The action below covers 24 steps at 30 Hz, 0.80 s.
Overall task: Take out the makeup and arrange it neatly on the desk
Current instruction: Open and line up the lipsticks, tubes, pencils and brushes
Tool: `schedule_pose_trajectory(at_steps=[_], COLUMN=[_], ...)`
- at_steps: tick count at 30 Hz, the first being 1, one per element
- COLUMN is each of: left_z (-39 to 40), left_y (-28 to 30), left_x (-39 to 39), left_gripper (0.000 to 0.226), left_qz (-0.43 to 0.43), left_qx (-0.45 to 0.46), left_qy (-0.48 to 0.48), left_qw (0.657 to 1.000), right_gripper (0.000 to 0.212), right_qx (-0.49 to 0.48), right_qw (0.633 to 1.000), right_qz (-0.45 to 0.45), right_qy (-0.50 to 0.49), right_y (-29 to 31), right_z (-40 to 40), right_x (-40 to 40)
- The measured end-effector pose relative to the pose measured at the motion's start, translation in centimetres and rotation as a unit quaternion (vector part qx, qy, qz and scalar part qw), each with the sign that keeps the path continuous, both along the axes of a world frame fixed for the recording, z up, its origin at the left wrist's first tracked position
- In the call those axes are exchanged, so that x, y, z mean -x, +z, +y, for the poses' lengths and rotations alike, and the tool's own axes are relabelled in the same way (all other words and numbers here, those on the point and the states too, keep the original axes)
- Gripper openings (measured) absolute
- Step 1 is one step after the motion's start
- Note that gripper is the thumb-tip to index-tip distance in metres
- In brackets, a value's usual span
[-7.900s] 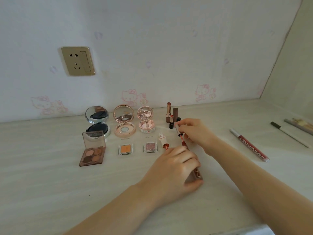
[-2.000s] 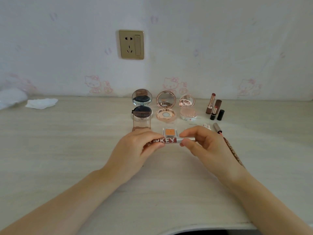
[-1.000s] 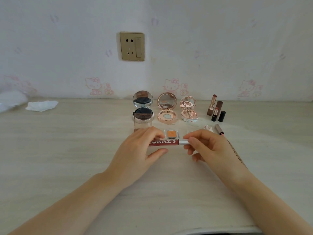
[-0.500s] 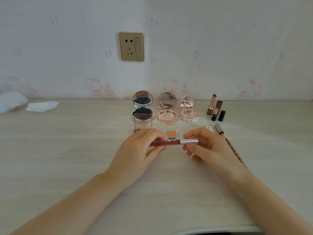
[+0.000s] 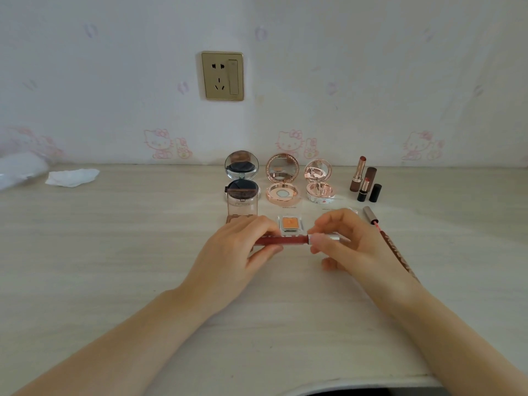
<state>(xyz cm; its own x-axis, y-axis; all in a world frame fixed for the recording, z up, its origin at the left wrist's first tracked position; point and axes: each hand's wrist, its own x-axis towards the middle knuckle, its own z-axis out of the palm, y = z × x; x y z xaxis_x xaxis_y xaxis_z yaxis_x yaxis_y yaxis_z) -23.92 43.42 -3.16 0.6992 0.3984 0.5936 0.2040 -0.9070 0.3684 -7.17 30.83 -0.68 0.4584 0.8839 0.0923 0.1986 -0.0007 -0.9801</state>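
Observation:
I hold a dark red lip gloss tube level over the desk. My left hand grips the tube's red body. My right hand pinches its silver cap. Behind them lies a small orange eyeshadow pan. Three open compacts stand in a row at the back: a black one, a rose-gold one and a pink one. An open palette sits in front of the black compact, partly hidden by my left hand.
Uncapped lipsticks and their caps stand at the back right. An opened red lip pencil lies beside my right hand. A crumpled tissue and a white bag lie far left. A wall socket is above.
The tube has turned in my hands, so its white lettering no longer shows. The silver cap end now sticks out further to the right of my right fingers.

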Motion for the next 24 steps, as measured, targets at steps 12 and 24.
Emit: schedule_pose_trajectory(at_steps=[12,24], left_z=[0.11,0.0], left_y=[-0.13,-0.03], left_x=[0.03,0.03], left_gripper=[0.019,0.016], left_qz=[-0.019,-0.012], left_qx=[0.016,0.015], left_qy=[-0.005,-0.002], left_qw=[1.0,1.0], right_gripper=[0.015,0.015], right_qx=[-0.004,-0.006], right_qw=[1.0,1.0], right_qz=[0.008,0.002], right_qy=[-0.026,-0.013], right_y=[0.06,-0.08], right_z=[-0.07,-0.05], right_x=[-0.08,-0.24])
